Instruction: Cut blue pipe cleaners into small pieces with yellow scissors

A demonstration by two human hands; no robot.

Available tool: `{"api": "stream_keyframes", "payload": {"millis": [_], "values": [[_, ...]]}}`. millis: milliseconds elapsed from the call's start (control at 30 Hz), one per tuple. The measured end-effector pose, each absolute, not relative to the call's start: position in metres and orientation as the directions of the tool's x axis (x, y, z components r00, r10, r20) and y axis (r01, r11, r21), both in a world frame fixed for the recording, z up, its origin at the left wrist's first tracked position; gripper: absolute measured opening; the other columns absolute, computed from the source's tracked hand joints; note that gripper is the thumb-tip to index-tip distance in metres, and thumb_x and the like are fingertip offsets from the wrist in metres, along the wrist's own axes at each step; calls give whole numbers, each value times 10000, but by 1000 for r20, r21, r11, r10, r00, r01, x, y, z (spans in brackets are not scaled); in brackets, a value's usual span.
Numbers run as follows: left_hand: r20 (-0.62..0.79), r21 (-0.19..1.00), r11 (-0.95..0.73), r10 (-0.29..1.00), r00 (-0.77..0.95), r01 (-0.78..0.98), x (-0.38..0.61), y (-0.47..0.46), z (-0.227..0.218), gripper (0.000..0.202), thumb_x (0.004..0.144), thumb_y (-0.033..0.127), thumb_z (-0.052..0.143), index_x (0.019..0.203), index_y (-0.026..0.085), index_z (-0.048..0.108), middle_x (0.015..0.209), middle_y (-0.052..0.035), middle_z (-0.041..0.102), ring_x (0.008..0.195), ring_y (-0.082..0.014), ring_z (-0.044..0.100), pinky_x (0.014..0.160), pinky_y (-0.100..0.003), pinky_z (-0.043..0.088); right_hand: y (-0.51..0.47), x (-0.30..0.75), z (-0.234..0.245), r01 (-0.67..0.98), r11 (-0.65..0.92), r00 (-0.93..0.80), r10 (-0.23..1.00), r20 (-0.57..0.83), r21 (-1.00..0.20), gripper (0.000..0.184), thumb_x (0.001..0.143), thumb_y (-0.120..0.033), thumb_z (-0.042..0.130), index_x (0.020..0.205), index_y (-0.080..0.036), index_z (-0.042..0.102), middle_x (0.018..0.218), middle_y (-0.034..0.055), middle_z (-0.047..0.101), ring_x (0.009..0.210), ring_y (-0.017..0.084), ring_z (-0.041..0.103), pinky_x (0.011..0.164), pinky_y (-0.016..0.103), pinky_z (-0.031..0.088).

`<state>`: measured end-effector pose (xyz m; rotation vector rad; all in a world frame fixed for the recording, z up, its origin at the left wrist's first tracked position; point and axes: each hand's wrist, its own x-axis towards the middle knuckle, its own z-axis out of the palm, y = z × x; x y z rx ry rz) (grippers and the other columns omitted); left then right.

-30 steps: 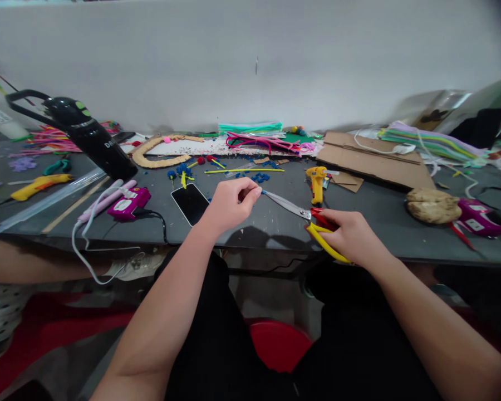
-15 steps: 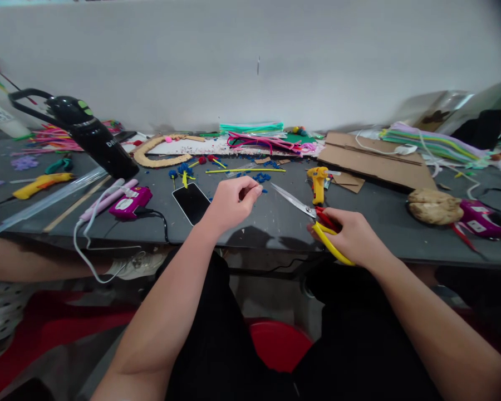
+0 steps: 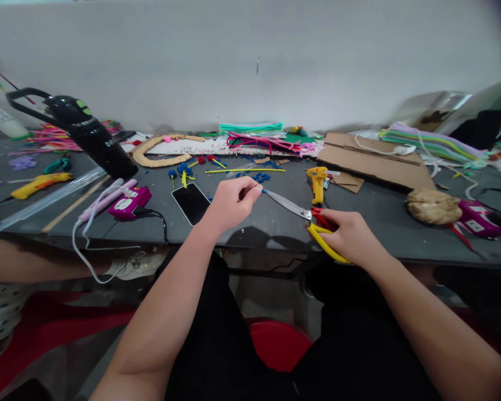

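My right hand is closed round the handles of a pair of scissors with yellow and red grips. The blades point left and their tips reach my left fingertips. My left hand is pinched, thumb against index finger. A speck of blue shows where the tips meet the fingers, but what the pinch holds is too small to make out. Just beyond lie blue fuzzy snippets and a yellow pipe cleaner. A phone lies partly behind my left wrist. A yellow glue gun is beyond the scissors.
At left stand a black bottle, a purple adapter with cables and another yellow glue gun. Cardboard and pipe cleaner bundles lie at right. Another person's leg shows below the table at left.
The scissors have come left, and their blades, slightly parted before, now look closed with tips at my left fingers. My left hand has hardly moved.
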<state>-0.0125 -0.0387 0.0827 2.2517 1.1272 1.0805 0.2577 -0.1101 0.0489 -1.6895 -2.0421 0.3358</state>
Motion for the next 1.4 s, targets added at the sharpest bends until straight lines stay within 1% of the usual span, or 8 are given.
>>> {"api": "stream_keyframes", "payload": {"millis": [167,367,500,667,1033,1167,1267,1400], "values": [[453,639,-586,810,372,498,-12,-39,83,247,889,320,515,756,149,635,615,0,574,535,-98,441,527,-245,347,-110,259,47,866,207,-129,972,198,-455,212,753,-362,629,670,-175,573,582,-33,456,576,110,350,542,248,300],[445,642,-575,818,364,507,-12,-38,83,252,896,320,510,757,150,633,620,1,578,541,-99,454,535,-246,349,-113,254,52,835,184,-100,977,187,-518,292,752,-400,637,639,-191,468,571,-41,444,550,98,336,508,232,292],[452,636,-576,817,358,513,-13,-38,82,262,903,331,507,747,153,620,620,4,573,543,-100,454,540,-249,345,-112,253,53,834,205,-118,973,197,-512,256,742,-337,629,637,-198,441,566,-47,432,552,98,327,511,229,287],[455,640,-574,819,349,511,-11,-39,83,262,909,339,501,748,159,602,620,8,561,543,-101,444,541,-251,345,-111,256,49,841,232,-142,966,215,-488,204,722,-276,617,640,-196,448,579,-44,442,560,101,335,520,230,289],[452,637,-577,816,359,511,-10,-39,82,288,931,349,468,758,160,598,649,-4,583,590,-117,494,579,-261,371,-110,255,45,848,230,-134,965,227,-478,185,718,-271,623,642,-190,475,573,-46,430,558,99,317,515,225,292],[446,637,-574,819,361,514,-9,-40,82,298,939,349,452,754,161,591,644,-2,565,586,-116,481,572,-262,363,-110,255,44,852,226,-130,965,226,-473,186,735,-305,622,650,-183,511,577,-36,438,563,104,325,518,232,300],[443,638,-574,819,364,514,-9,-40,81,310,945,356,441,745,164,580,646,-6,567,594,-120,487,574,-264,364,-111,253,46,845,224,-119,964,236,-486,226,759,-358,618,658,-177,526,588,-26,447,570,108,333,524,237,310],[453,628,-584,812,368,515,-9,-40,82,337,955,360,422,703,169,541,631,-6,551,585,-120,478,573,-269,358,-113,250,50,822,199,-99,973,211,-534,315,761,-431,632,644,-188,467,578,-30,435,564,105,328,502,230,304]]}}
